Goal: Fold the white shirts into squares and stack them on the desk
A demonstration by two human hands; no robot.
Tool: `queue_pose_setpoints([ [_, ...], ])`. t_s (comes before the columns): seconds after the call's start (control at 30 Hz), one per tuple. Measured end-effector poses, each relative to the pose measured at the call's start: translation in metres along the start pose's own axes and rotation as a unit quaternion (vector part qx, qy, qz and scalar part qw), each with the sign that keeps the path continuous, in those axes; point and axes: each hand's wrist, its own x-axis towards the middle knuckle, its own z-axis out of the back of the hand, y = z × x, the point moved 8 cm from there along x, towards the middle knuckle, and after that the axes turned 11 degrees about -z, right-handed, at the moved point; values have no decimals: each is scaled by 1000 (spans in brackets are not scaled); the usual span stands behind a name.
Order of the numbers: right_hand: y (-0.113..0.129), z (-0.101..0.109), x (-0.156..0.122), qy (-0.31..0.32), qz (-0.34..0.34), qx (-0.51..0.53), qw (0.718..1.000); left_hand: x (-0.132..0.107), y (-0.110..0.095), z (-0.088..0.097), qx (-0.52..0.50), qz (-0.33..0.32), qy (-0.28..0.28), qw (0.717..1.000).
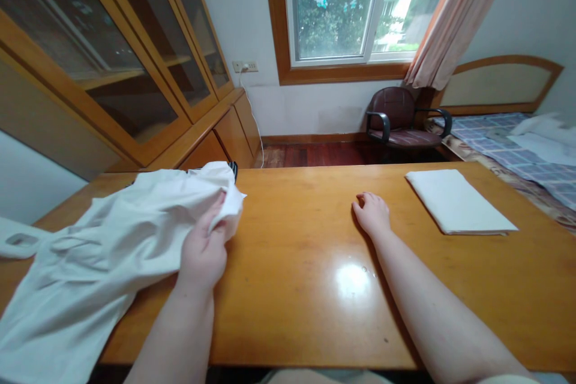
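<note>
A crumpled white garment (99, 240) lies over the left part of the wooden table (297, 252) and hangs off its near left edge. My left hand (204, 246) is closed on the garment's right edge, pinching the cloth between thumb and fingers. My right hand (371, 213) rests on the bare tabletop near the middle, fingers curled under, holding nothing that I can see. A neatly folded white cloth (459, 201) lies flat at the right of the table, a short way beyond my right hand.
A wooden cabinet with glass doors (112, 54) runs along the left wall. Behind the table stand a dark red armchair (400, 120) under the window (351, 6) and a bed with a checked cover (526, 150) at the right.
</note>
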Motion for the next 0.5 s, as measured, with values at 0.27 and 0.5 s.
queue_pose_setpoints([
  [0.27,0,0,1,-6,4,5,1000,-68,-62,-116,-137,-149,371,907],
  [0.5,-1,-1,1,-3,5,9,1000,-88,-92,-78,-79,-168,498,847],
])
